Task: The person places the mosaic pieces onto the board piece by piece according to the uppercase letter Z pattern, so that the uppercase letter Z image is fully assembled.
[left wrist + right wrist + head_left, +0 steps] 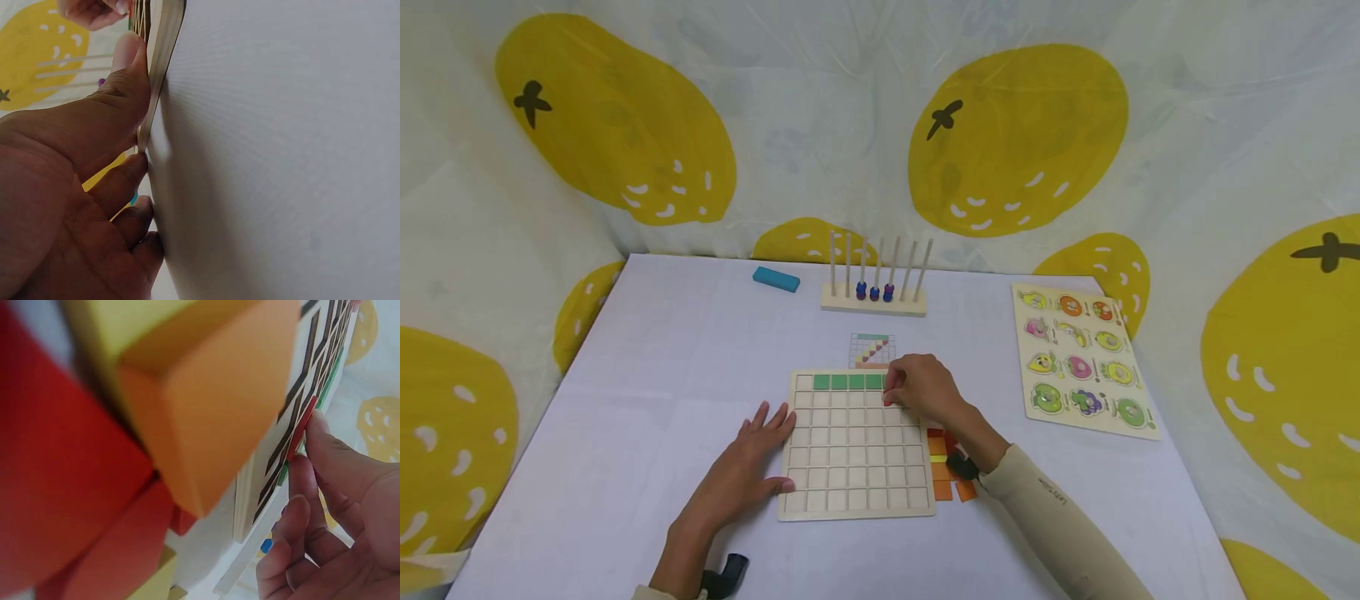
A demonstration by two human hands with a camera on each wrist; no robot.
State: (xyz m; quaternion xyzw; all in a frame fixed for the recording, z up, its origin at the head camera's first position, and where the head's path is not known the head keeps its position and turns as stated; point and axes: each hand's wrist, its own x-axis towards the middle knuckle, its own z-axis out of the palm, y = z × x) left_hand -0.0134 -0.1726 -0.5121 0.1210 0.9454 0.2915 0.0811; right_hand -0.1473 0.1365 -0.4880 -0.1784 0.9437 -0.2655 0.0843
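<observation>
A wooden grid board [857,458] lies on the table, with several green square tiles [848,382] in its far row. My right hand [928,390] pinches a red square tile [301,430] between thumb and fingers, at the board's second row near the green tiles. In the head view the fingers cover most of that tile. My left hand [737,471] rests at the board's left edge, fingers spread and thumb on the near part of that edge. The left wrist view shows the thumb [125,81] against the board's side.
Loose orange tiles [942,490], with red and yellow ones, lie right of the board, partly under my right wrist. Behind the board are a pattern card [872,350], a peg stand with beads [872,307] and a teal block [776,279]. A fruit puzzle board [1082,362] lies right.
</observation>
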